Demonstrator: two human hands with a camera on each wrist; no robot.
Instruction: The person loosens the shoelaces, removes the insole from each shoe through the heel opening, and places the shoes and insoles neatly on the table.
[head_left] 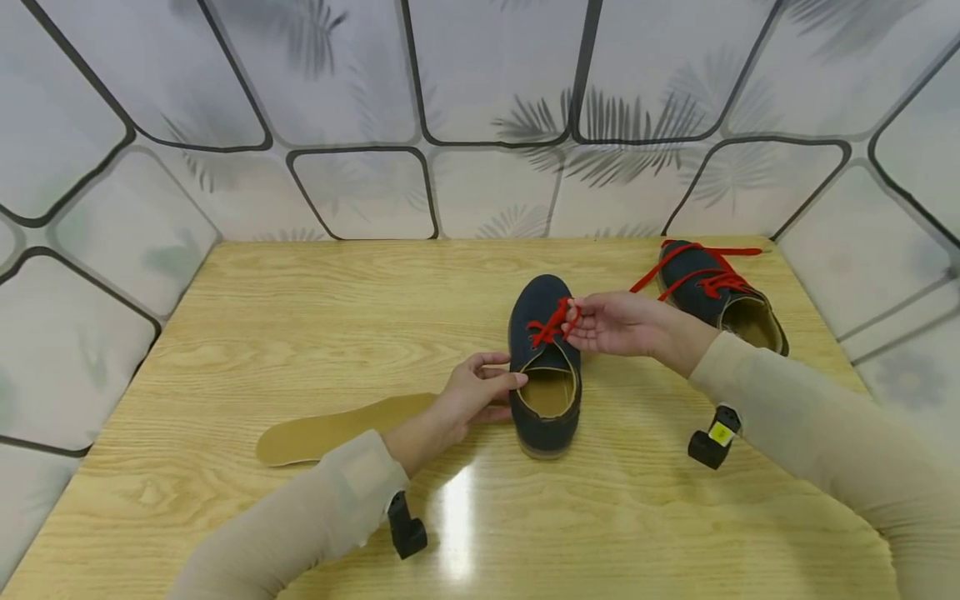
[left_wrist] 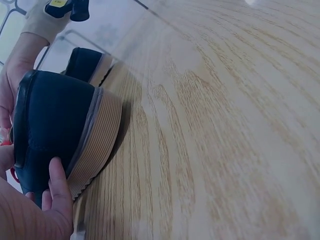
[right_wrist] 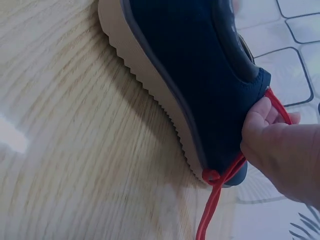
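Observation:
A dark blue shoe with a tan sole stands on the table, toe pointing away from me. My left hand grips its left side, thumb over the collar and fingers against the outer wall. At the tongue, my right hand pinches the red shoelace between thumb and fingers. In the right wrist view, a loop of red lace rises past the right hand, and more lace trails down below it. The left wrist view shows the left fingers pressed along the shoe's side above the ribbed sole.
A second dark blue shoe with loose red laces lies at the back right of the wooden table. To the left, a tan insole lies flat, partly behind my left hand. Patterned fabric walls enclose the table's back and sides.

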